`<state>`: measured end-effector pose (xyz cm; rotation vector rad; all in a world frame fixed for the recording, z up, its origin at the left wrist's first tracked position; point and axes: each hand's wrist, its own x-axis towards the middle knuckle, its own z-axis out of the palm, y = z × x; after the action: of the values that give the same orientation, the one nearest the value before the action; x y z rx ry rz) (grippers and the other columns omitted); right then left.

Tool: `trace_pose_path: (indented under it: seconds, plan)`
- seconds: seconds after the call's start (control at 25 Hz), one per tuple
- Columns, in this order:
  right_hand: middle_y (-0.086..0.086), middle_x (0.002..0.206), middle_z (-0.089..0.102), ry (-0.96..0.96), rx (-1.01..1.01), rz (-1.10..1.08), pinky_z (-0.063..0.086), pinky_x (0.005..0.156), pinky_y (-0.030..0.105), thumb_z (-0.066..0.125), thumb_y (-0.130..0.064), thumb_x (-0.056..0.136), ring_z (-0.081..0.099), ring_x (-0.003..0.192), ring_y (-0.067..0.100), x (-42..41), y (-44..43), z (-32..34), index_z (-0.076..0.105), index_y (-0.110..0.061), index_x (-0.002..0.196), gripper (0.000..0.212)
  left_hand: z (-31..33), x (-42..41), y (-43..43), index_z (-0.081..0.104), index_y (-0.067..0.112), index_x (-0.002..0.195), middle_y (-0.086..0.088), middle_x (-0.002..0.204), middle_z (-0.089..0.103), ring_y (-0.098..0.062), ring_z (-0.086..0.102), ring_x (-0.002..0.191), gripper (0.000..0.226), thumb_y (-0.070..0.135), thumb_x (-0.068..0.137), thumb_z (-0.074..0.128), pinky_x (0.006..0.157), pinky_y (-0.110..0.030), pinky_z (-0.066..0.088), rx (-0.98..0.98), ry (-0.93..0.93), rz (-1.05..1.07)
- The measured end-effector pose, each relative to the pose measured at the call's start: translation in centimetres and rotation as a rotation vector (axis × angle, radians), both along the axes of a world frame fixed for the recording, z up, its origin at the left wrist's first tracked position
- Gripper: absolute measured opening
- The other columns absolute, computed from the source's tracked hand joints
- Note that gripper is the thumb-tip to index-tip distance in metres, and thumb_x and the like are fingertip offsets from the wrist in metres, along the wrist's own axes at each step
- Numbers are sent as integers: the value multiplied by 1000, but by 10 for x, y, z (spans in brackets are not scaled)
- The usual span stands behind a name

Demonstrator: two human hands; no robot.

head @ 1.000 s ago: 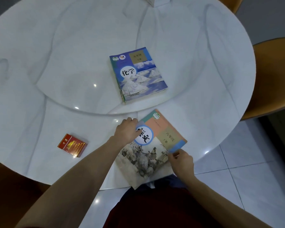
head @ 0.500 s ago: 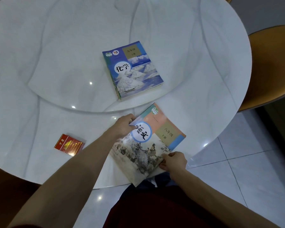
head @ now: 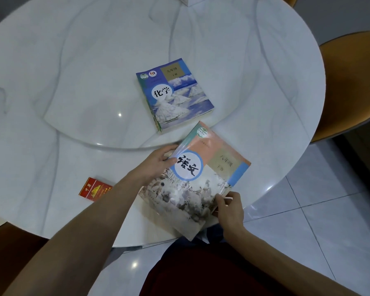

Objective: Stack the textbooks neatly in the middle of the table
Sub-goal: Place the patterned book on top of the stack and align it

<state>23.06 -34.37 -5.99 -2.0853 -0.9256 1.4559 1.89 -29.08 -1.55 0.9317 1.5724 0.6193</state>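
A blue chemistry textbook (head: 175,95) tops a small stack of books on the raised round centre of the white marble table (head: 73,71). Nearer to me, a language textbook (head: 201,180) with an orange, tan and ink-painting cover is tilted up off the table's front edge. My left hand (head: 156,162) grips its left edge, thumb on the cover. My right hand (head: 230,207) pinches its lower right corner. Both hands hold this book; its underside is hidden.
A red cigarette pack (head: 94,189) lies on the table left of my left forearm. An orange chair (head: 350,86) stands at the right. A white object (head: 190,0) sits at the far table edge. Tiled floor lies below right.
The language textbook has lifted and tilted off the table between my hands and moved slightly towards the centre stack. My right hand slid from its right edge to its lower right corner.
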Motion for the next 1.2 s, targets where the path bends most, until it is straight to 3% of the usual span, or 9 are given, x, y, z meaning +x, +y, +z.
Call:
trace_pose_path:
  seconds: [0.12,0.28,0.48,0.56,0.72,0.88,1.04,1.2]
  plan:
    - [9,92,61,53,108,-13,55,86,53,56,-23,93,61,83,30,2,10,8,48,-13,105,17,0,-5,0,49,17,134,-10,108,63,-14,61,92,39,5,97,50,74,-18,48,33,-37,72]
    - [10,92,62,100,225,-2,55,84,53,58,-23,92,62,83,32,6,44,30,51,-11,105,19,10,-5,5,49,13,133,-10,106,62,-10,61,86,36,4,97,48,60,-7,52,93,-101,213]
    - [13,91,64,170,305,49,55,85,55,59,-20,92,62,83,32,6,100,52,57,-13,105,15,22,-2,24,49,18,133,-8,109,61,-20,55,100,37,10,97,51,74,-24,45,109,-139,414]
    - [12,89,64,205,311,84,55,87,52,57,-17,92,61,83,29,3,124,60,60,-10,110,19,25,-3,33,51,20,131,-7,107,62,-21,55,99,36,12,97,52,83,-31,44,117,-141,493]
    - [12,93,65,245,296,188,53,89,43,55,-14,93,61,85,26,-7,171,74,62,-10,117,25,31,-7,55,50,19,131,-7,110,61,-22,52,101,35,14,97,52,84,-34,39,124,-118,609]
    - [8,82,61,255,308,285,52,68,30,55,-11,93,57,69,19,-21,228,81,64,-9,108,18,35,-11,87,51,18,129,-9,129,57,-24,50,106,33,14,96,52,84,-36,39,124,-106,745]
    - [15,96,67,229,319,369,52,84,39,60,-16,90,60,82,23,-40,282,74,64,-7,114,26,34,-14,118,51,15,129,-12,132,55,-25,49,103,33,14,97,51,82,-37,40,129,-58,860]
    - [12,92,66,217,320,468,51,72,32,61,-14,90,59,70,19,-64,325,65,64,-7,113,25,33,-23,144,48,12,134,-15,135,54,-32,52,106,37,13,97,50,81,-39,43,135,2,926]
